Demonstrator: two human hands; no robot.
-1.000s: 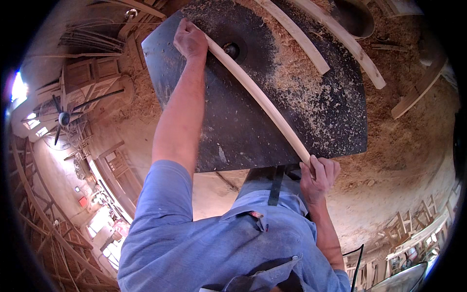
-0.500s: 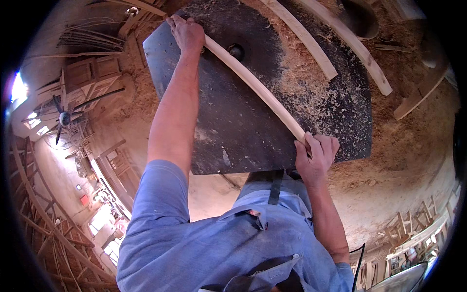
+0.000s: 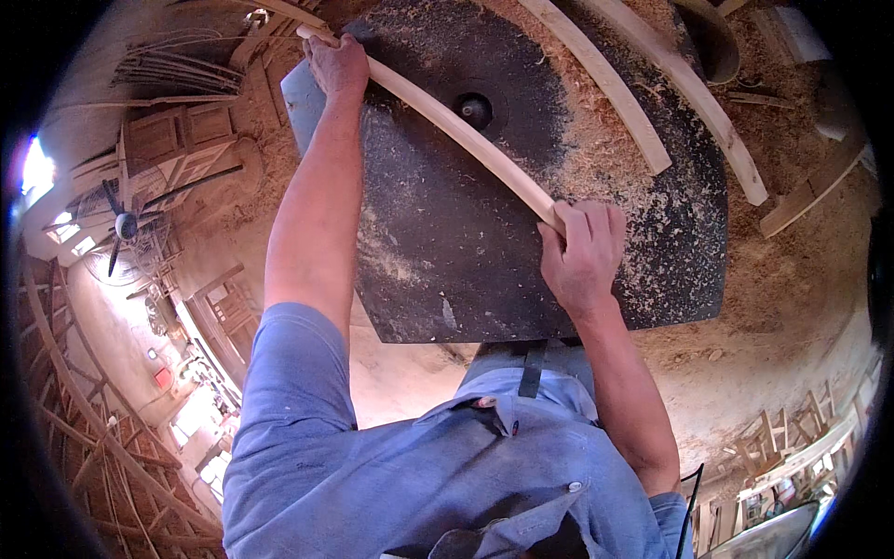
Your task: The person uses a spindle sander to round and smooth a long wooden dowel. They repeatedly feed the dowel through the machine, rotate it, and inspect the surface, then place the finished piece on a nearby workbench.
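A pale, curved strip of wood lies slantwise across a dark machine table dusted with shavings. My left hand grips its far left end, a short tip of which sticks out past my fingers. The near right end is held in my right hand, fingers wrapped over it. Just beyond the strip's middle, a round cutter spindle rises from an opening in the table; a small gap shows between it and the wood.
Two more curved wooden pieces lie on the table's right side among sawdust. A wooden board rests beyond the right edge. Left stand a fan and wooden cabinet panels. Chair frames are at the lower right.
Both hands have shifted the curved strip toward the far left, my right hand moving up and left with its end. The view has moved slightly too.
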